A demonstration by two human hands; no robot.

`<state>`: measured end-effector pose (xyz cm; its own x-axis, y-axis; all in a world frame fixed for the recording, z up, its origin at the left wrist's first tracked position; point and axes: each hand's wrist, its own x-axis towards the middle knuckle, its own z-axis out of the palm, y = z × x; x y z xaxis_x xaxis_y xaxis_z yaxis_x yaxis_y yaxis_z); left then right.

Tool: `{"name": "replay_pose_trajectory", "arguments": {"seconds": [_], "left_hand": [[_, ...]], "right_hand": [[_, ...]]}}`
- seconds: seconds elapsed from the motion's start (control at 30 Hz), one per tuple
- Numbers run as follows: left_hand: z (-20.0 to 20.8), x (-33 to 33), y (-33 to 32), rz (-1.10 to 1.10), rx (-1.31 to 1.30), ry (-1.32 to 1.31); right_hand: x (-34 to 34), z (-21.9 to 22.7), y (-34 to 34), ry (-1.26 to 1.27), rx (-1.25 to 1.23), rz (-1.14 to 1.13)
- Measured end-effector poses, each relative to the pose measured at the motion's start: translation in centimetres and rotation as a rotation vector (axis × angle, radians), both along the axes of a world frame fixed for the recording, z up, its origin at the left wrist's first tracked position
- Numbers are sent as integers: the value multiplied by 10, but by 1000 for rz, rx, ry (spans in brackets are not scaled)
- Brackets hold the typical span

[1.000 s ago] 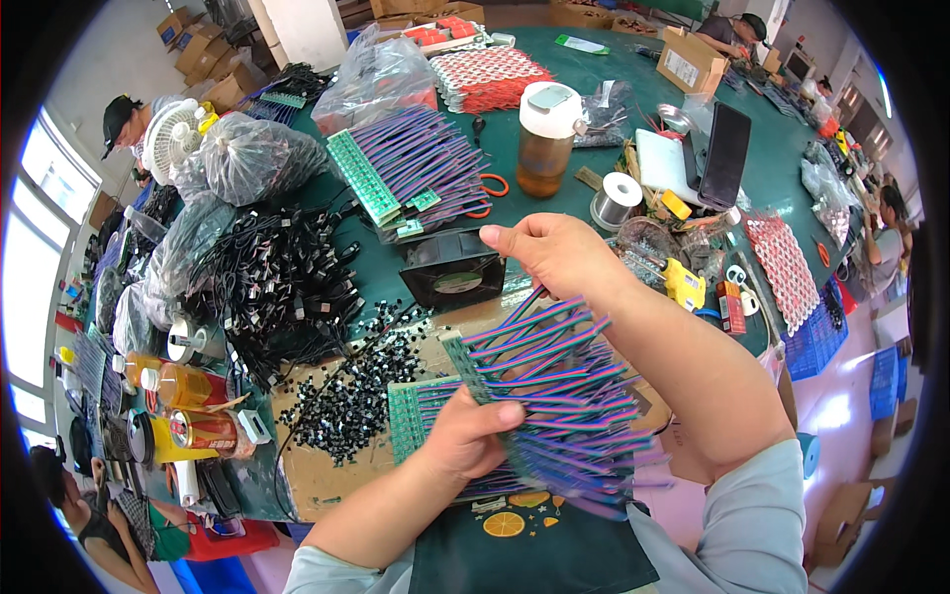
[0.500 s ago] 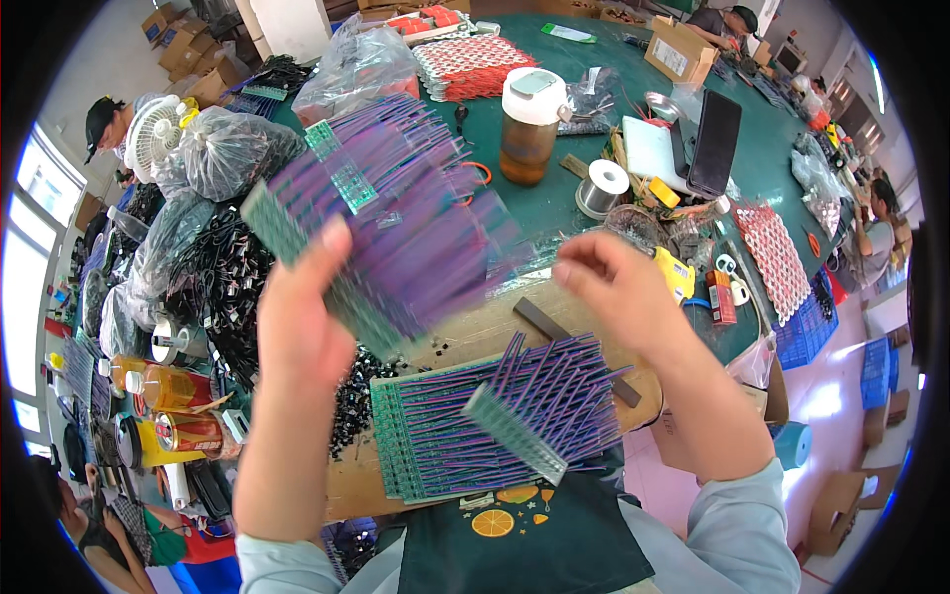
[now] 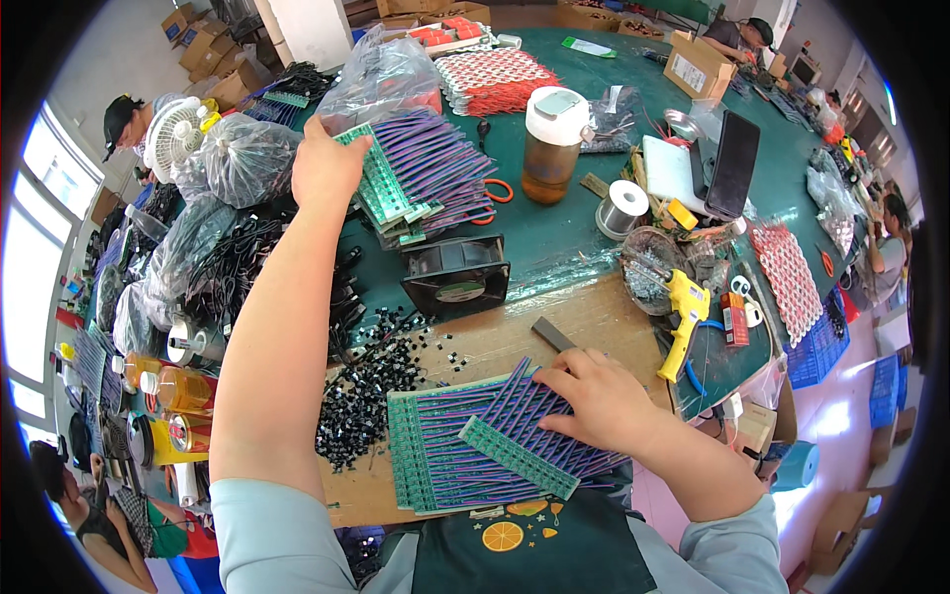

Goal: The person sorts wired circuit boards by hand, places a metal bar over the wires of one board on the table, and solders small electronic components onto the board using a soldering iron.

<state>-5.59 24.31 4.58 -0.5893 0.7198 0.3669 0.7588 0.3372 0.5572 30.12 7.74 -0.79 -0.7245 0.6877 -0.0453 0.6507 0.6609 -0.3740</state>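
Note:
My left hand [image 3: 329,166] reaches to the far left and grips the upper end of a green circuit board panel [image 3: 384,183] with purple wires. That panel lies on a stack of similar wired boards [image 3: 440,163]. Close to my body, my right hand [image 3: 599,401] rests over the purple wires [image 3: 515,396] of another wired board panel [image 3: 408,450]. Its thumb and fingers are curved and apart, touching the wires. A loose green board strip [image 3: 520,457] lies slantwise across these wires, just below my right thumb.
A black fan [image 3: 455,277] stands beyond the wooden board [image 3: 485,332], near small black connectors [image 3: 356,421]. Rightward are a yellow glue gun [image 3: 685,322], a solder spool [image 3: 621,210] and a phone [image 3: 732,163]. Orange-handled scissors [image 3: 498,190] and a drink jug [image 3: 552,144] stand farther back.
My left hand has carried the wired panels up and away, onto the far-left stack, uncovering the black fan. My right hand has come down onto the near panel's wires.

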Motion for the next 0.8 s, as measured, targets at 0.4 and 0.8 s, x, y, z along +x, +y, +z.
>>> {"name": "replay_pose_trajectory", "arguments": {"seconds": [0.4,0.8], "left_hand": [[-16,68,-168,-686,-206,-156],[-20,80,-231,-772,-189,-1306]], "right_hand": [[5,-16,18,133,-54,42],[-5,44,7,916,-698,-314]]}}
